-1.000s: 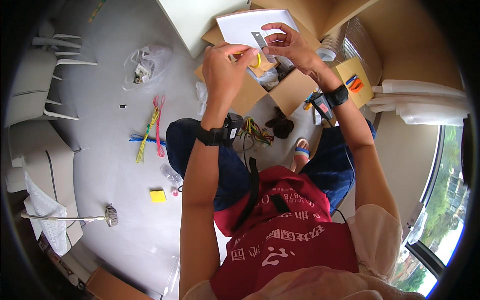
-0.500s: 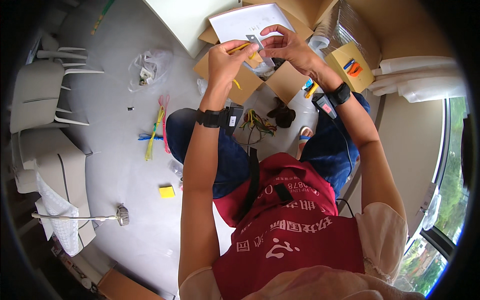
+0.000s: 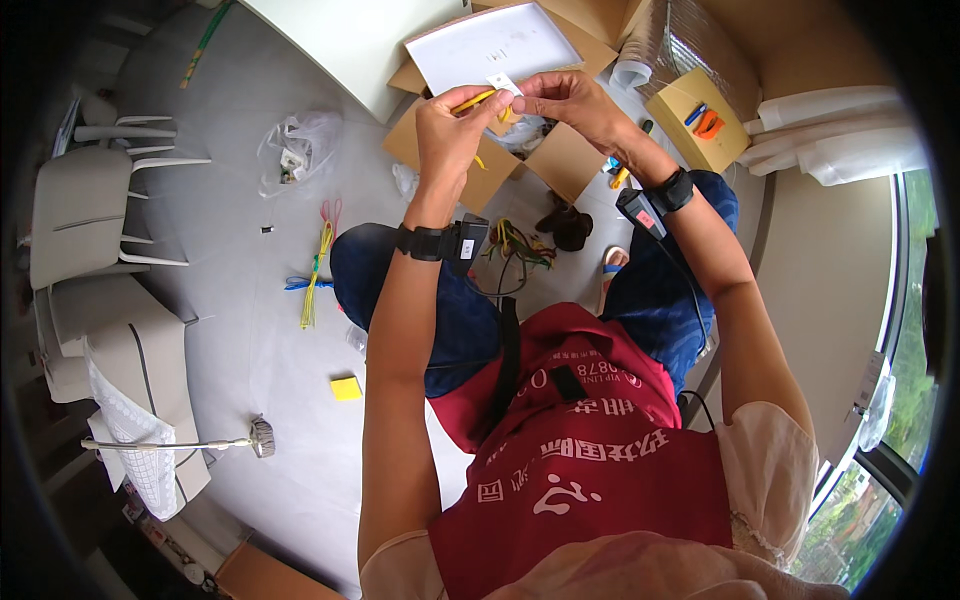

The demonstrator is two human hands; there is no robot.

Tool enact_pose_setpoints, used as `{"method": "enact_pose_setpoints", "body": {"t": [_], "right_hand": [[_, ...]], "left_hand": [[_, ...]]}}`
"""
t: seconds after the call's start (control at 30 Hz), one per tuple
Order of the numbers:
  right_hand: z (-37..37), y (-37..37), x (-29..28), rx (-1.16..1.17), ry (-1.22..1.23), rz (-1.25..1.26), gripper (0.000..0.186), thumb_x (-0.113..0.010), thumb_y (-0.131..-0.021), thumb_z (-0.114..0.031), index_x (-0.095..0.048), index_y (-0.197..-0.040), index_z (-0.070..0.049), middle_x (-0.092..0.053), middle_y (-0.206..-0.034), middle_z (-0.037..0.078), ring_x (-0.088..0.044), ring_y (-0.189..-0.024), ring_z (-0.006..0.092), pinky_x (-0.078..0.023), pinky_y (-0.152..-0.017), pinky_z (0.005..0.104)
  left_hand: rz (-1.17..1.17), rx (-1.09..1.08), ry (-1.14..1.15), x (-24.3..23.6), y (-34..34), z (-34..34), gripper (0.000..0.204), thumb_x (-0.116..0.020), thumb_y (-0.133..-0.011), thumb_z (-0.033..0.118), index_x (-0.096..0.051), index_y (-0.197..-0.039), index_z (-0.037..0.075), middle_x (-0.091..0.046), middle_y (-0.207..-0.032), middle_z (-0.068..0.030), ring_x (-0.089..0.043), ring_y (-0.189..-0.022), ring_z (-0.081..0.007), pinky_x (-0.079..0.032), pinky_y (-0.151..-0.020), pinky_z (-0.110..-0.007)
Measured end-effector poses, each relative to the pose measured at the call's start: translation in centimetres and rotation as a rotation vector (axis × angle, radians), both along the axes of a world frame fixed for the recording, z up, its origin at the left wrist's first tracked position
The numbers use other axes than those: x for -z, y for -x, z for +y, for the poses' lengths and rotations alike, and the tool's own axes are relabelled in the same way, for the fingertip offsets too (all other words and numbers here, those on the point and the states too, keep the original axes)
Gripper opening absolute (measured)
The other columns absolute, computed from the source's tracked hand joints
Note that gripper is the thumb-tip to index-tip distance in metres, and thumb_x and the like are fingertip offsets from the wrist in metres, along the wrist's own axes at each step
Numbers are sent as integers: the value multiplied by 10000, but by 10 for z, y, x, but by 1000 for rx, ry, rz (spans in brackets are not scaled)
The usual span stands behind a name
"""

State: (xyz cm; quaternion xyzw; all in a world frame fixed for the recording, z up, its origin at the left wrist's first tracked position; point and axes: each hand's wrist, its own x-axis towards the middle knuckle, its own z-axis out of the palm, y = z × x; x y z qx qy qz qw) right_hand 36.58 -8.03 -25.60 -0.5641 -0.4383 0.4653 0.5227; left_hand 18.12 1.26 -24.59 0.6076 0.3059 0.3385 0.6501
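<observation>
Both of my hands are raised together over a cardboard box (image 3: 565,162). My left hand (image 3: 448,138) is closed round a thin yellow cord (image 3: 474,101), whose loose end hangs below the palm. Its thumb and finger also pinch a small, flat, pale plate with a hole (image 3: 503,82). From the other side, my right hand (image 3: 578,108) closes thumb and forefinger at the plate's edge, close to a short bend of the yellow cord. The fingertips partly hide where plate and cord meet.
A white tray-like lid (image 3: 490,45) lies behind the hands. An open-topped box (image 3: 728,140) holds orange and blue tools at the right. Coloured cord bundles (image 3: 322,265), a plastic bag (image 3: 300,155) and a yellow pad (image 3: 346,388) lie on the floor. Chairs (image 3: 80,215) stand left.
My right hand has moved in from spread fingers to a pinch at the plate. The plate has tilted and now looks paler. My left hand keeps its hold.
</observation>
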Motion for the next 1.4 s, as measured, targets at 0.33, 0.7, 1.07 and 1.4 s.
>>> {"method": "enact_pose_setpoints", "body": {"t": [0.33, 0.7, 1.07, 1.4], "right_hand": [[-10, -22, 3, -18, -63, 88, 158, -808, -867, -179, -766, -987, -85, -725, -915, -31, -620, -881, 72, -464, -856, 243], [-13, -18, -1, -175, 5, -41, 151, -790, -876, -159, -773, -984, -54, -756, -973, 11, -654, -898, 85, -485, -863, 242], [-19, -25, -4, 81, 130, -636, 177, -772, -868, -194, -767, -915, -24, -750, -861, 67, -684, -789, 128, -530, -837, 285], [-19, -10, 3, -56, -201, -748, 181, -803, -811, -160, -775, -939, -35, -749, -863, 118, -702, -832, 224, -538, -848, 334]], "left_hand": [[-18, 22, -50, -1, 5, 12, 228, -726, -938, 153, -732, -1070, -32, -746, -933, -86, -664, -830, -93, -527, -730, -233], [47, 208, -141, -4, 3, 6, 200, -704, -948, 138, -743, -1064, -20, -734, -917, -44, -653, -836, -85, -515, -712, -229], [301, 177, -854, -19, 15, 7, 140, -718, -904, 120, -727, -989, 9, -655, -828, -70, -596, -693, -122, -470, -623, -286], [303, -1, -672, 1, 11, 21, 172, -682, -936, 173, -740, -969, 14, -728, -865, -86, -673, -756, -161, -523, -712, -285]]}}
